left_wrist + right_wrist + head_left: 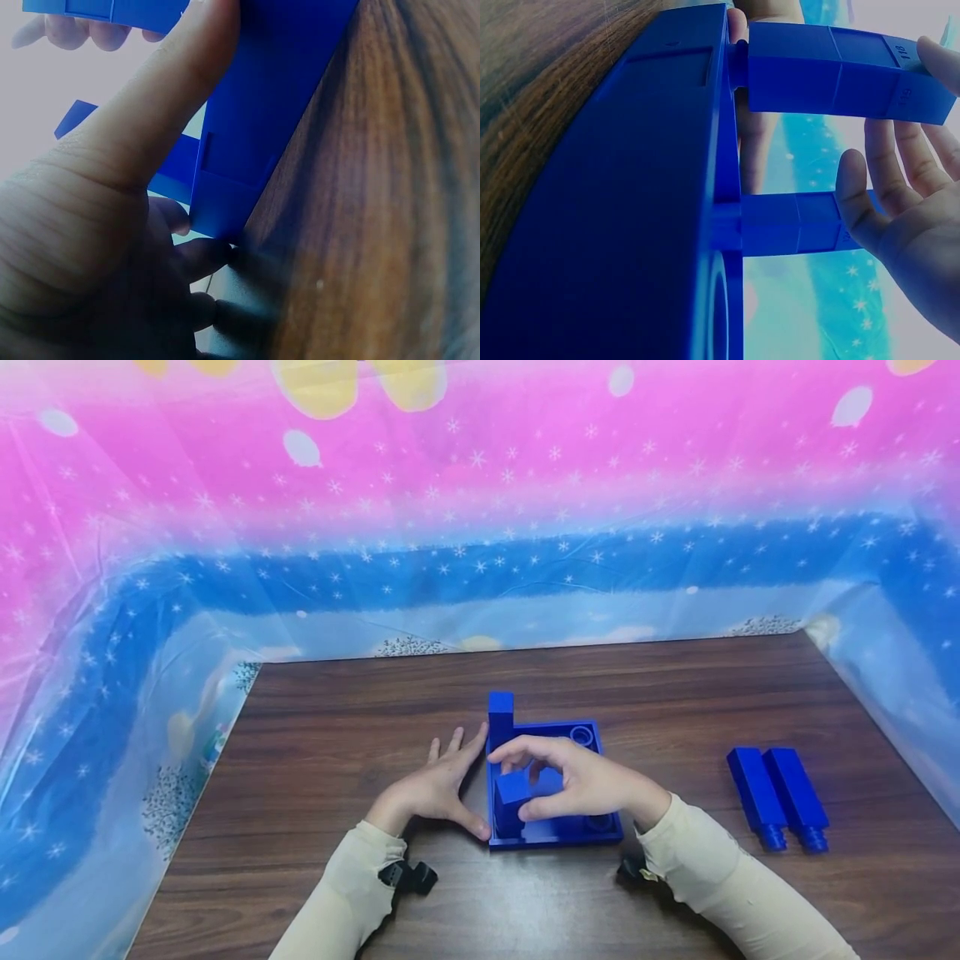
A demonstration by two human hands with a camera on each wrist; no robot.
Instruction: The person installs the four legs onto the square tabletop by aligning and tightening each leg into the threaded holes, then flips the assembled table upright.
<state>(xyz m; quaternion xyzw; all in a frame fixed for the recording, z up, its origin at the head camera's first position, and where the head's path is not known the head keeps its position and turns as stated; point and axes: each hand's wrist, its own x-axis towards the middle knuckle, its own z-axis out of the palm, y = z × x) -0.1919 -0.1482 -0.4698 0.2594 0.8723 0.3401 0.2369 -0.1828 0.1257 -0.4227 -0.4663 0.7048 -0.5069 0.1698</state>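
Observation:
A square blue board (555, 841) with a raised rim lies on the table, round sockets (581, 737) at its right corners. My left hand (431, 789) rests against its left side, thumb and fingers spread; the left wrist view shows the thumb (180, 90) lying along the board's edge. At the near left corner stands a square blue leg (795, 71), its narrow neck partly visible at the board. My right hand (585, 781) holds this leg near its top, thumb in front and fingers behind. Another blue leg (501, 710) stands upright at the far left corner.
Two more blue legs (756, 789) with threaded ends lie side by side on the wooden table (337, 710), right of the board. A patterned pink and blue cloth (450, 527) hangs round the back and sides. A black wrist strap (408, 877) is on the left sleeve.

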